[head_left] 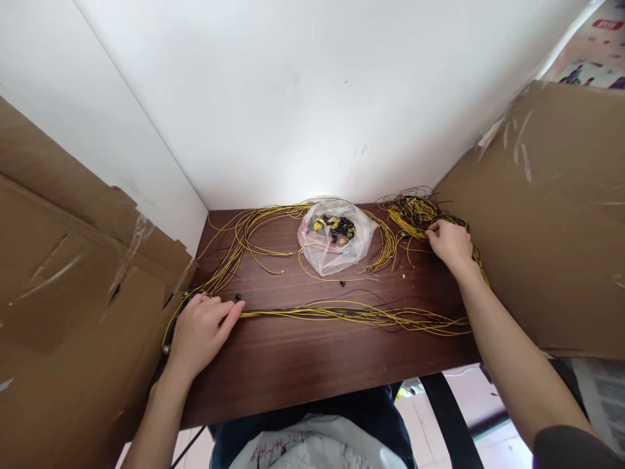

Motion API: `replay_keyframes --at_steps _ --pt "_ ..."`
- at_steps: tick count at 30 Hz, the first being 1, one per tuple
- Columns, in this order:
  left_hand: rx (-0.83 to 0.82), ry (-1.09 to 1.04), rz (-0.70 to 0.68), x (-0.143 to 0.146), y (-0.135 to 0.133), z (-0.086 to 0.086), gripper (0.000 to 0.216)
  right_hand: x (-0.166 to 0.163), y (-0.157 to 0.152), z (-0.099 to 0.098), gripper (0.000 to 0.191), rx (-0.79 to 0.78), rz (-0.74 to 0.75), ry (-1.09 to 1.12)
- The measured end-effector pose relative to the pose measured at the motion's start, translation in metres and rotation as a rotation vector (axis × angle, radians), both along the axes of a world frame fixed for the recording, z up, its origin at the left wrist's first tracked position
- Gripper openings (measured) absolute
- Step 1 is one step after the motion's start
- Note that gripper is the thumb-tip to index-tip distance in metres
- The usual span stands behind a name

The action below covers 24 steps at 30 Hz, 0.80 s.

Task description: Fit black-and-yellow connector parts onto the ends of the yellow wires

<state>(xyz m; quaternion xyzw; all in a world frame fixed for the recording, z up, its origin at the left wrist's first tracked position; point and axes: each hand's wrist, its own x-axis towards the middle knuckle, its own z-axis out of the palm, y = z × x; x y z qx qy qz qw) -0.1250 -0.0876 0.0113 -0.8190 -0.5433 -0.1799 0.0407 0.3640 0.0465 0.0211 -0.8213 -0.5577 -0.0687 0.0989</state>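
My left hand is closed at the left side of the brown table, near the cardboard. A long bundle of thin yellow and black wires runs from under its thumb rightward across the table. My right hand is at the back right, thumb and fingers pinched together at the edge of a tangled wire pile. What exactly sits between those fingertips is too small to make out clearly, but wires touch them. Beside my left thumb lies a small black piece.
A clear plastic bag holding black and yellow small parts stands at the back middle. Loose yellow wires curve around its left. Cardboard walls flank both sides; a white panel rises behind. Another black bit lies mid-table.
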Motion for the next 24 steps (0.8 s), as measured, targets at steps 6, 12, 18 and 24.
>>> replay_keyframes --at_steps 6,12,18,24 --pt "0.003 0.003 -0.008 0.001 0.0 0.001 0.042 0.008 -0.005 -0.001 0.016 0.06 0.025 0.09" --pt "0.018 0.004 -0.006 0.001 0.001 0.0 0.042 -0.008 -0.008 0.0 0.017 0.084 0.414 0.096" --pt "0.017 0.014 -0.007 0.001 0.0 0.0 0.042 -0.036 -0.017 -0.002 0.028 0.119 0.463 0.004" --pt "0.014 0.012 -0.003 0.001 0.0 0.0 0.042 -0.038 -0.012 -0.002 0.032 -0.017 0.256 -0.111"
